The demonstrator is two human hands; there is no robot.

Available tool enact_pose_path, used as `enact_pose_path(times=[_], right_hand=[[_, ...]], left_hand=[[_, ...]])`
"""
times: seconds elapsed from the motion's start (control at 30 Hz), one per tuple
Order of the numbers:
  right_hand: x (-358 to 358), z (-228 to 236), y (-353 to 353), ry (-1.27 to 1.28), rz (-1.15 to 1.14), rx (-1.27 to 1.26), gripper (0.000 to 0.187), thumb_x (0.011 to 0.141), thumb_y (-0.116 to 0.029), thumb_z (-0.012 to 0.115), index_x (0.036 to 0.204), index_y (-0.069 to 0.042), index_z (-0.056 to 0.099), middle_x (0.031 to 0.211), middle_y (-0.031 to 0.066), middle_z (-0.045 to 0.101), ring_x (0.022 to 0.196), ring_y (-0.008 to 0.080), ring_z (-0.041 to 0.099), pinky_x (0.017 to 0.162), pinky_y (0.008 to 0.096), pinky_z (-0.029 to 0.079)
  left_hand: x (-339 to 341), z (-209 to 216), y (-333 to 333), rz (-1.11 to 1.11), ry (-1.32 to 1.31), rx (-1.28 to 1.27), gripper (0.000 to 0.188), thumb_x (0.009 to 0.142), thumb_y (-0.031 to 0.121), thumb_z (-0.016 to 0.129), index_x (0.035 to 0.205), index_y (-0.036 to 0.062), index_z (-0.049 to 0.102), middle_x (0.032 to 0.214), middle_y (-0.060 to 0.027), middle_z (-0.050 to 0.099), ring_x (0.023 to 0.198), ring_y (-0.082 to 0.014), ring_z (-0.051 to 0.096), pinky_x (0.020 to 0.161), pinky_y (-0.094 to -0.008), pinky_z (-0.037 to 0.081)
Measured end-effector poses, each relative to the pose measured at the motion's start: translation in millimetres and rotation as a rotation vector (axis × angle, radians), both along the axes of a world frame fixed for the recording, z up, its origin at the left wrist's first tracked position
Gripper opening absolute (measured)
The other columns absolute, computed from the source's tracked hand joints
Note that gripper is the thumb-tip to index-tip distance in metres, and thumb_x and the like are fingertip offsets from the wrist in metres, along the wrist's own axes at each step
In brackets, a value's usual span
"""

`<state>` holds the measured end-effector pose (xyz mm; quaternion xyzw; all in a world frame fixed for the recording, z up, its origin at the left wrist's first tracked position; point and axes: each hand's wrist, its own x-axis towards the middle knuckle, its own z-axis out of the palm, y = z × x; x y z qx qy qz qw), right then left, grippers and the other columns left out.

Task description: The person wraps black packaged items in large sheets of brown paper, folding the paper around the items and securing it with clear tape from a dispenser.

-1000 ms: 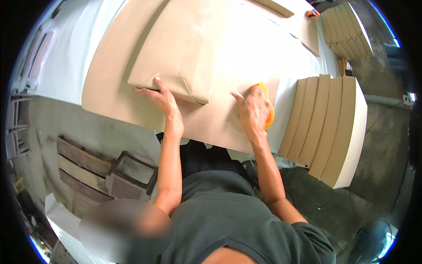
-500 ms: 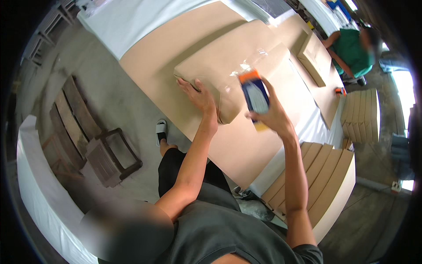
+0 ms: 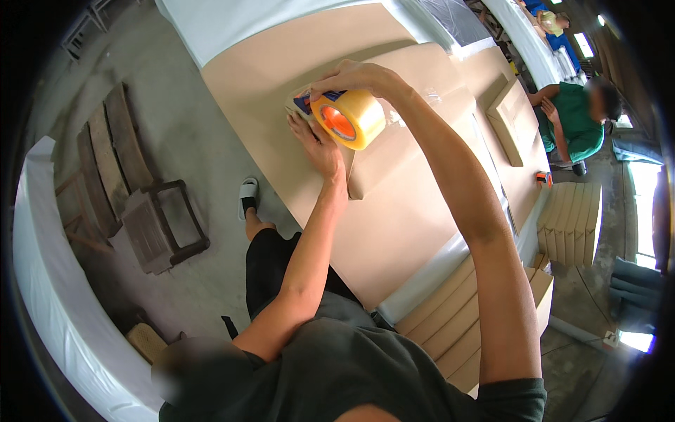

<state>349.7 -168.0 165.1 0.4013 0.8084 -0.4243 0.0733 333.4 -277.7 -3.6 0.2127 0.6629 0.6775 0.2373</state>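
Observation:
A flat parcel wrapped in brown paper lies on a wide brown paper sheet on the table. Across its top run strips of clear tape. My right hand grips a tape dispenser, its yellowish roll with an orange core, over the near left end of the parcel. My left hand lies against that same end, fingers stretched along the wrapping, just beneath the dispenser. The dispenser hides part of the parcel's end and of the left fingertips.
Stacked brown parcels stand at the lower right and farther right. Another parcel and a small orange-and-black tape dispenser lie across the table. A person in green sits beyond; a brown chair stands left.
My right hand has carried the tape dispenser leftward and away from me, from above the parcel's right part to its left end beside my left hand. The left hand stays at the parcel's end.

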Motion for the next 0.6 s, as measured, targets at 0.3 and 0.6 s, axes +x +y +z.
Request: enact_pose_path(times=[0.3,0.6], right_hand=[[24.4,8.4,-21.5,-0.200,-0.061,-0.028,0.059,0.065,-0.051,0.072,0.118,-0.024,0.069,0.101,0.0088,0.070,0.088,0.0221,0.064,0.079,0.0320,0.051],[33.9,4.9,-24.3,-0.211,-0.056,-0.027,0.064,0.065,-0.052,0.072,0.123,-0.024,0.066,0.101,0.0120,0.070,0.092,0.0241,0.064,0.082,0.0335,0.049]], left_hand=[[-5.7,-1.7,-0.2,0.003,-0.068,0.052,0.052,0.102,0.028,0.035,0.147,0.0031,0.028,0.156,-0.0160,0.019,0.146,-0.0292,0.014,0.117,-0.0381,0.018],[-2.7,2.9,-3.0,-0.036,-0.571,0.283,0.052,0.103,0.028,0.033,0.148,0.0038,0.027,0.156,-0.0097,0.021,0.138,-0.0215,0.032,0.111,-0.0331,0.032]])
